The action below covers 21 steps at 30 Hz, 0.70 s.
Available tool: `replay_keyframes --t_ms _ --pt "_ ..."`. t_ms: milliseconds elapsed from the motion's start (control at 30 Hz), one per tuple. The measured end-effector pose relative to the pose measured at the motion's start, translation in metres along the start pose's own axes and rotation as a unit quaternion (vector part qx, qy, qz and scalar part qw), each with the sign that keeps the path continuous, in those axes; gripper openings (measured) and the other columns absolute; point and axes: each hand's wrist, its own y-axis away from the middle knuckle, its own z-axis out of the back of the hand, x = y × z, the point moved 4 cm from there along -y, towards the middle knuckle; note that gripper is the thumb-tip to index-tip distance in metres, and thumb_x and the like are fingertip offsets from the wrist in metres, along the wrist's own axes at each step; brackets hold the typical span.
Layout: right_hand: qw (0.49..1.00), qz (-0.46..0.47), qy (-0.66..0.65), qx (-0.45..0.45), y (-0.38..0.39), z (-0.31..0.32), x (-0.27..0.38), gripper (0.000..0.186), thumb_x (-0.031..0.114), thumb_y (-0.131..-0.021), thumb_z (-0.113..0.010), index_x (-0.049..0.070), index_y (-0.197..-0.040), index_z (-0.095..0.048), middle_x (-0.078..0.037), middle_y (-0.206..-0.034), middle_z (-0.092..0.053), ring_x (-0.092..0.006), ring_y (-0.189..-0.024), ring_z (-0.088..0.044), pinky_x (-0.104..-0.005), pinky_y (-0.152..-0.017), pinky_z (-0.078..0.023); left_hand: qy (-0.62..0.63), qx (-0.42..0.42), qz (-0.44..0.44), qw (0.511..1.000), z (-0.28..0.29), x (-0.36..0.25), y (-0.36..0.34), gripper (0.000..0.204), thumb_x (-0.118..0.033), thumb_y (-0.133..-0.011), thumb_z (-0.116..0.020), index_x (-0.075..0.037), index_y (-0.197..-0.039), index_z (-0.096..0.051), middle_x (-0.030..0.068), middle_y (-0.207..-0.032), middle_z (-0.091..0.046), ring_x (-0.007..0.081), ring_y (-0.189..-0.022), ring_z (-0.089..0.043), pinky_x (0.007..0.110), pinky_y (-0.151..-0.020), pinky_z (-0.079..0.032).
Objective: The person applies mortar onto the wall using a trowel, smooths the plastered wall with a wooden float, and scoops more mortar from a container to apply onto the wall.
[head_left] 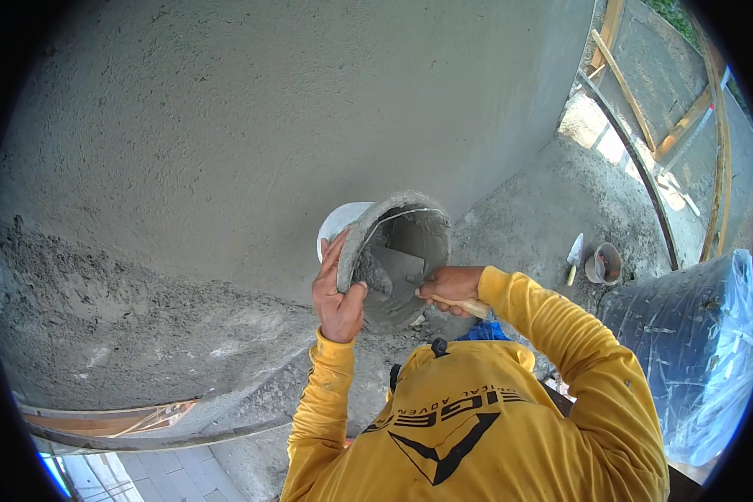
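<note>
Bucket at frame centre, tilted, mouth toward wearer, probably for blade access. Left hand clamps its left rim, thumb near lip, likely steadying it. Right hand wrapped round trowel handle, blade inside by grey mortar. Small pail sits right of centre, well apart.

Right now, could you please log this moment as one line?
left hand: on bucket rim; right hand: gripping trowel handle; trowel blade: inside bucket, with grey mix
</note>
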Motion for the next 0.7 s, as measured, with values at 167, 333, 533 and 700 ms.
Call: replay_keyframes --t_ms 167,333,533,700 --pt "0.941 0.091 -0.299 0.128 0.007 -0.03 -0.012 0.034 0.039 -0.097 -0.055 0.007 -0.089 -0.051 0.0 -0.061 -0.046 -0.0094 -0.041 -0.046 -0.0296 -0.037 -0.041 0.054 -0.004 0.026 0.998 -0.02 0.015 -0.003 0.065 -0.001 -0.065 -0.05 0.007 -0.129 -0.058 0.0185 -0.14 -0.056 0.032 -0.138 -0.044 0.051 -0.122 -0.005" --pt "0.957 0.133 -0.256 0.036 0.013 -0.017 -0.004 0.028 0.031 -0.099 -0.055 0.004 -0.092 -0.052 -0.002 -0.06 -0.047 -0.011 -0.041 -0.046 -0.0289 -0.037 -0.041 0.183 -0.103 0.199 0.957 -0.029 0.068 -0.001 0.057 0.003 -0.068 -0.049 0.008 -0.124 -0.06 0.0137 -0.124 -0.064 0.0237 -0.111 -0.061 0.035 -0.107 -0.039" --pt "0.903 0.223 -0.368 -0.013 0.049 0.014 -0.018 0.023 0.024 -0.1 -0.052 0.001 -0.104 -0.053 -0.003 -0.067 -0.05 -0.0115 -0.044 -0.047 -0.0283 -0.039 -0.042 0.291 -0.205 0.277 0.892 -0.036 0.085 -0.016 0.05 0.0 -0.065 -0.052 0.006 -0.114 -0.062 0.0112 -0.104 -0.068 0.0235 -0.091 -0.064 0.031 -0.084 -0.05" --pt "0.7 0.377 -0.603 0.069 0.105 0.076 -0.004 0.027 0.012 -0.095 -0.05 -0.001 -0.118 -0.052 -0.008 -0.081 -0.052 -0.0144 -0.055 -0.052 -0.0307 -0.046 -0.049 0.302 -0.24 0.282 0.878 -0.043 0.124 -0.021 0.047 -0.001 -0.064 -0.053 0.005 -0.11 -0.061 0.0114 -0.103 -0.067 0.0256 -0.091 -0.063 0.031 -0.082 -0.049"
